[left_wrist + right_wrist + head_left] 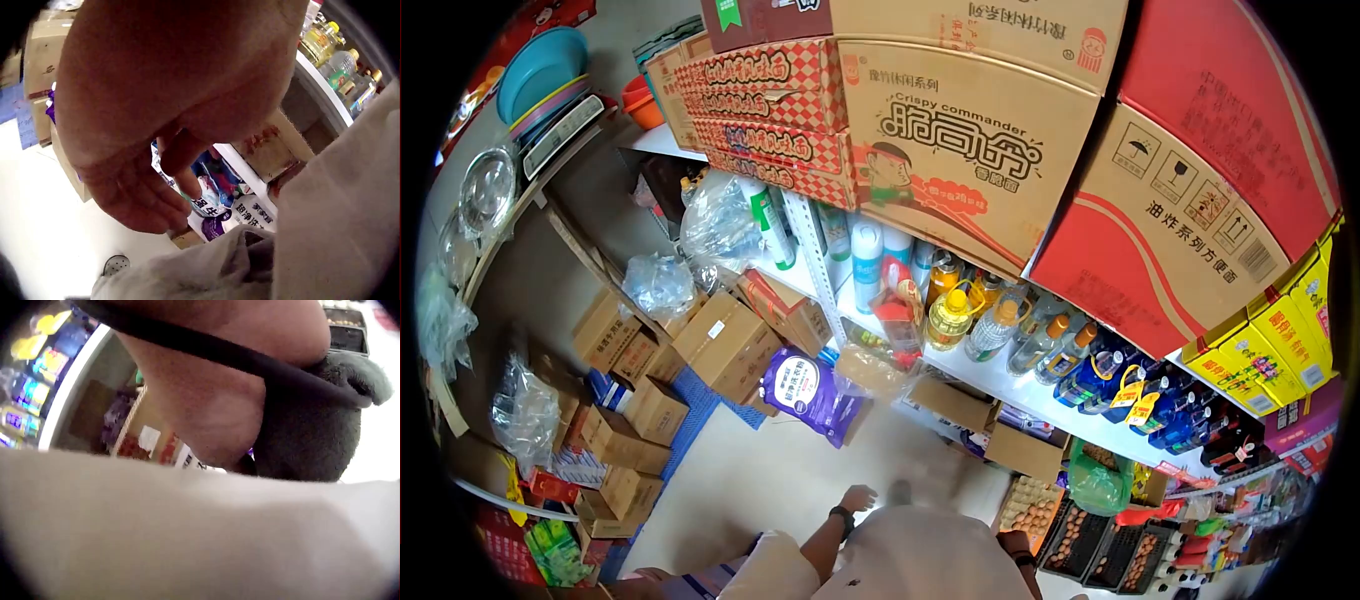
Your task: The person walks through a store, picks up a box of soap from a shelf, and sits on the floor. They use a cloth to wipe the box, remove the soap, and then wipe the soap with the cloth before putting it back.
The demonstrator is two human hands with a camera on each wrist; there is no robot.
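My left hand hangs over the pale floor with a dark band at its wrist. In the left wrist view its fingers are loosely curled and hold nothing. Behind them, bags of washing powder lie on a low shelf. A purple washing powder bag stands beyond this hand in the head view. My right hand grips a dark grey-green fuzzy cloth, and a black strap crosses the hand. Its fingers are mostly hidden by the cloth and a pale garment. In the head view only the right wrist region shows.
A white shelf carries oil bottles, spray cans and blue bottles, with large noodle cartons above. Cardboard boxes are stacked at left near a curved counter. Egg crates stand on the floor at right.
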